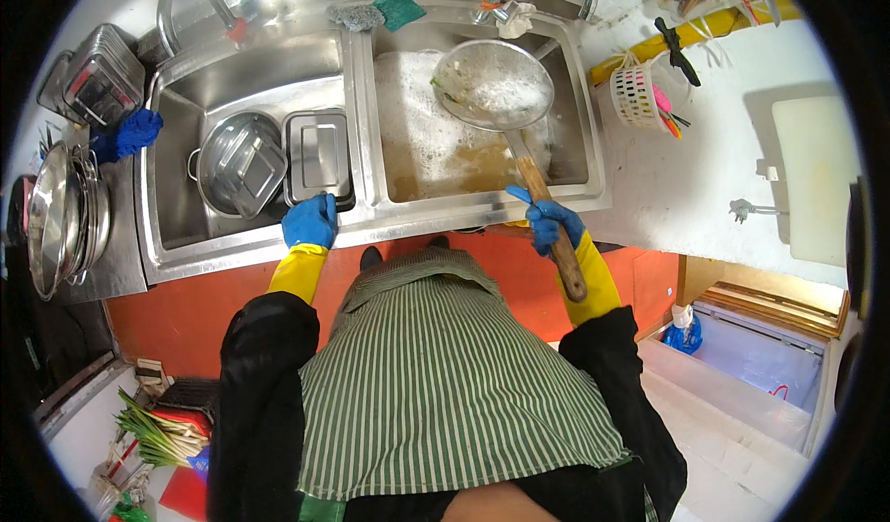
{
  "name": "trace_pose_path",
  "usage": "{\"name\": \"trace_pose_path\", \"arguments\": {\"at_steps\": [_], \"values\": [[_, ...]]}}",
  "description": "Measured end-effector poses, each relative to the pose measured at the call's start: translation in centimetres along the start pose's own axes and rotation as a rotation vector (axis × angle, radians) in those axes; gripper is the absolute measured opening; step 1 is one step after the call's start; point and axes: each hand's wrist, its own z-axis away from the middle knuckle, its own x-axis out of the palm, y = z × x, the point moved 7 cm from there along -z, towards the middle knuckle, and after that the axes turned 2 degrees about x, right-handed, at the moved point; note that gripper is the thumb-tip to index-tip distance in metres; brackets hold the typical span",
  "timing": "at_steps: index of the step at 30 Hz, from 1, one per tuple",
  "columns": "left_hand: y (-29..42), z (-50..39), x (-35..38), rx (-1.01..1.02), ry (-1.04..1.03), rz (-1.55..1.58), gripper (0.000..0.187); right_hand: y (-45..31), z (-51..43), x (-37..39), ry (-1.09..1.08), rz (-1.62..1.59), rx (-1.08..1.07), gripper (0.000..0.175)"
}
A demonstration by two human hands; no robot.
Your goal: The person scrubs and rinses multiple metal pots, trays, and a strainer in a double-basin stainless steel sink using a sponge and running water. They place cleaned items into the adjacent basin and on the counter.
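Note:
My right hand [554, 228], in a blue and yellow rubber glove, grips the wooden handle of a round mesh strainer [494, 85]. Bits of green food cling to the strainer, which is above the cloudy, sudsy water [445, 139] of the right sink basin. My left hand [310, 221], gloved the same way, rests curled at the front rim of the left basin, by a rectangular metal container [317, 157]; whether it grips anything is hidden. Beside that container lies a round metal pot [233, 164] with a rectangular metal lid or tray [257, 174] in it.
Two curved faucets rise behind the basins. A green scouring pad [398, 9] and steel wool [355, 17] lie on the back rim. Stacked metal pans [66, 219] and containers [104, 80] stand left, near a blue cloth [128, 136]. A white basket [634, 98] hangs right.

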Motion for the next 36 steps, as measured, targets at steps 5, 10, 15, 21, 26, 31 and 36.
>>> {"name": "trace_pose_path", "arguments": {"at_steps": [5,10,15,21,26,31,36], "values": [[-0.1,-0.1,0.1,-0.021,-0.030,0.034,0.036,1.8,3.8,2.2,-0.028,0.132,-0.085,0.059],[-0.2,-0.1,0.4,-0.009,-0.023,0.028,0.038,0.9,5.7,2.3,0.155,0.345,-0.083,0.058],[-0.3,-0.1,0.5,-0.003,-0.027,0.037,0.041,-1.5,2.5,-1.2,0.396,0.323,0.013,0.047],[-0.4,-0.2,0.3,-0.015,-0.053,0.045,0.040,-2.0,-7.3,-4.6,0.556,0.467,0.103,0.028],[-0.2,-0.2,0.3,0.004,-0.043,0.056,0.041,2.2,-11.1,-2.2,0.539,0.558,0.123,0.034],[-0.4,-0.3,0.7,-0.026,-0.082,0.052,0.042,5.0,-11.6,1.7,0.321,0.460,0.147,0.042],[-0.3,-0.3,0.6,-0.058,-0.137,0.039,0.044,6.1,-8.6,3.1,0.085,0.404,0.104,0.058]]}}
